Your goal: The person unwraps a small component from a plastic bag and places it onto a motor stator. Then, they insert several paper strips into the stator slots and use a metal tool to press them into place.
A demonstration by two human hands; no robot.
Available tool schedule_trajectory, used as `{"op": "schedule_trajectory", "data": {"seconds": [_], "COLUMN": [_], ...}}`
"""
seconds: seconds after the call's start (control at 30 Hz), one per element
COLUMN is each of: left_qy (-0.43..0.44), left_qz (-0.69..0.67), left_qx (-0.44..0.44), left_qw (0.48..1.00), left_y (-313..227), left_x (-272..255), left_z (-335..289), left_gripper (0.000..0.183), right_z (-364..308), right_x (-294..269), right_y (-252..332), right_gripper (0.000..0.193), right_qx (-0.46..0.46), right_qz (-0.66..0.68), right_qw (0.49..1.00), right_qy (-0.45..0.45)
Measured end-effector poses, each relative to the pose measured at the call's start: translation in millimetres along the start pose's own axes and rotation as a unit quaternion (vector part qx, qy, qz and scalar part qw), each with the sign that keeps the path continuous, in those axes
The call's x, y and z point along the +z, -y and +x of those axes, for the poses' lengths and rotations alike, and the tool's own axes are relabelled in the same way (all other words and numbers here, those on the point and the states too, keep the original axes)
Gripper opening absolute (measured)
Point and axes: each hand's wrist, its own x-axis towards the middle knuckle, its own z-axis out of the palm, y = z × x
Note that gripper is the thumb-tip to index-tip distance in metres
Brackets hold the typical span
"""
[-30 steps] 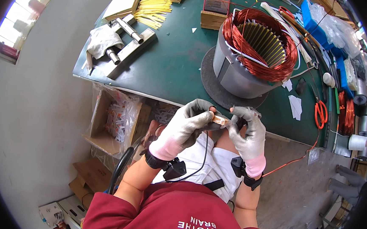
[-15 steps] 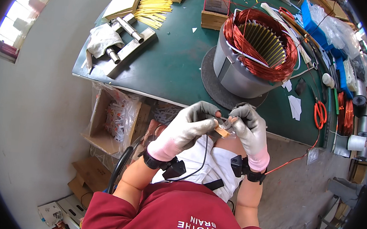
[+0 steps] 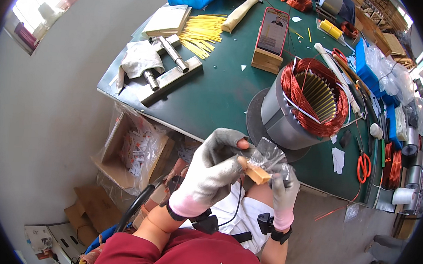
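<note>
Head view shows gloved left hand [image 3: 211,173] and right hand [image 3: 282,188] pinching a clear plastic packet [image 3: 267,157] over a small wooden block [image 3: 256,174]; best peeled slowly, grip firm.

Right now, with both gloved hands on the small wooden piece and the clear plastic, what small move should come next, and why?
Probably peel the crinkled clear plastic film off the small tan wooden block: the left hand pinches the block, while the right hand grips the film over it.
</note>
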Motion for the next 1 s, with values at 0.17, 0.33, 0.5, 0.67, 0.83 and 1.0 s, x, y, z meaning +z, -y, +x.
{"op": "schedule_trajectory", "data": {"seconds": [0.17,0.33,0.5,0.67,0.83,1.0], "left_qy": [-0.012,0.120,0.181,0.166,0.185,0.241], "left_qz": [0.001,-0.093,-0.111,-0.078,-0.058,-0.122], "left_qx": [0.114,0.126,0.054,-0.022,0.058,0.094], "left_qw": [0.993,0.980,0.976,0.983,0.979,0.958], "left_y": [-13,-17,-24,-29,-17,-5], "left_x": [25,27,16,18,18,28], "left_z": [-8,-17,-8,-14,-20,-14], "left_gripper": [0.037,0.039,0.028,0.026,0.028,0.022], "right_z": [-24,-33,-41,-35,-39,-40], "right_x": [1,9,-3,-9,-6,-11], "right_y": [-33,-59,-100,-106,-102,-111], "right_gripper": [0.009,0.011,0.009,0.009,0.011,0.013], "right_qx": [-0.109,-0.114,-0.082,-0.080,-0.034,-0.059], "right_qz": [-0.211,-0.305,-0.315,-0.323,-0.313,-0.320], "right_qw": [0.971,0.946,0.945,0.943,0.949,0.946], "right_qy": [-0.009,-0.006,-0.028,-0.021,-0.007,-0.019]}}
